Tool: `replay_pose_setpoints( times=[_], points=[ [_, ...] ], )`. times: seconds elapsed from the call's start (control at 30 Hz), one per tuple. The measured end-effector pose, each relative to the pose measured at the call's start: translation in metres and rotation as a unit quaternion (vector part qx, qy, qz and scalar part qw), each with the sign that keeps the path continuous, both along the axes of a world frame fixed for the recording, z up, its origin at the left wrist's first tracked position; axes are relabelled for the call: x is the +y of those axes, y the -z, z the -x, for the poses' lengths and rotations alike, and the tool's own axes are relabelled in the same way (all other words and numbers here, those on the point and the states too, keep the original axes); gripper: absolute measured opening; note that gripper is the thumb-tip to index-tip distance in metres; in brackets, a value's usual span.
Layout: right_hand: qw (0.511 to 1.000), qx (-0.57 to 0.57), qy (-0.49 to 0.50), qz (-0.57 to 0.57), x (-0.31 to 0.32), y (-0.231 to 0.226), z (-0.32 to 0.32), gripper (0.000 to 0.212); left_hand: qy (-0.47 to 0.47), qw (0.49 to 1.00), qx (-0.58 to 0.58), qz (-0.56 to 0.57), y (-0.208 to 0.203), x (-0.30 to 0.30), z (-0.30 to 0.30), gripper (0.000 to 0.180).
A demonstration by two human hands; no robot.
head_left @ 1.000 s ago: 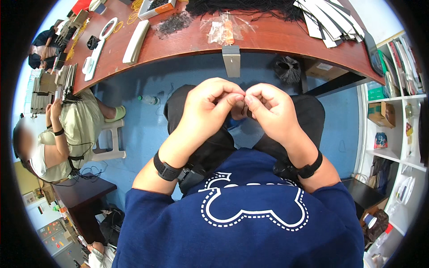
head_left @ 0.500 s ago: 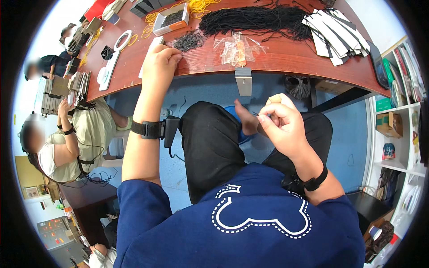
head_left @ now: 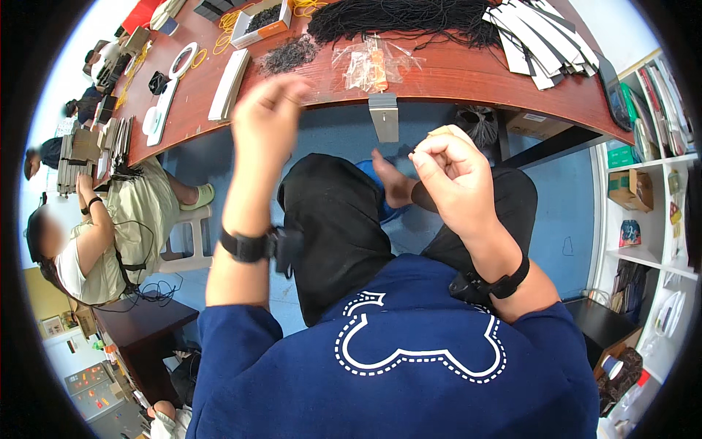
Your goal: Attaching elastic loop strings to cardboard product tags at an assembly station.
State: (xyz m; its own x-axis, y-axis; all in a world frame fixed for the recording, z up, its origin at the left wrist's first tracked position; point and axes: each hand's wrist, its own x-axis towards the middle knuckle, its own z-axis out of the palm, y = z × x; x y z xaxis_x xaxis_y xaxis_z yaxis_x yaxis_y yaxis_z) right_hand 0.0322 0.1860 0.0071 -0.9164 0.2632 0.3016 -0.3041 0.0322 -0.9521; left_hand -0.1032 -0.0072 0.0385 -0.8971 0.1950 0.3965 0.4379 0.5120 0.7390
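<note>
My left hand (head_left: 265,117) is raised in front of the table edge, blurred by motion. Its fingertips are drawn together, and anything between them is too small to make out. A loose pile of small black pieces (head_left: 289,54) lies on the table just beyond it, and a stack of long white strips (head_left: 229,84) is to its left. Above my lap, my right hand (head_left: 457,179) is closed in a pinch; what it holds, if anything, cannot be made out. Between the hands, a grey stack of narrow cards (head_left: 384,121) juts out over the table's front edge.
Crumpled clear plastic bags (head_left: 374,64), a bundle of black cords (head_left: 402,23), and fanned black-and-white strips (head_left: 541,45) lie on the red-brown table (head_left: 453,75). A small box (head_left: 259,29) holds black pieces. Another person (head_left: 88,245) sits at left; shelves (head_left: 658,164) stand at right.
My left hand has come off the table beside the small black pieces and back toward me, uncovering the white strips. The thin dark tip at my right fingers no longer shows clearly.
</note>
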Motion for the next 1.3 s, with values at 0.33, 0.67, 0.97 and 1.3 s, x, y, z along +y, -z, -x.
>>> replay_pose_setpoints(
  times=[0.33,0.67,0.97,1.3],
  points=[
    [0.999,-0.018,-0.012,0.039,-0.013,-0.003,-0.004,0.011,0.153,0.918,-0.227,-0.286,0.017,0.044,-0.091,0.014],
    [0.997,-0.025,-0.017,0.078,-0.015,-0.001,-0.007,0.013,0.163,0.951,-0.078,-0.25,0.024,0.046,-0.094,0.015],
    [0.997,-0.017,0.0,0.069,-0.017,-0.001,-0.006,0.013,0.154,0.973,0.03,-0.168,0.023,0.047,-0.095,0.015],
    [0.999,0.003,0.023,0.038,-0.016,-0.003,-0.007,0.014,0.156,0.971,0.035,-0.177,0.021,0.047,-0.094,0.015]
  ],
)
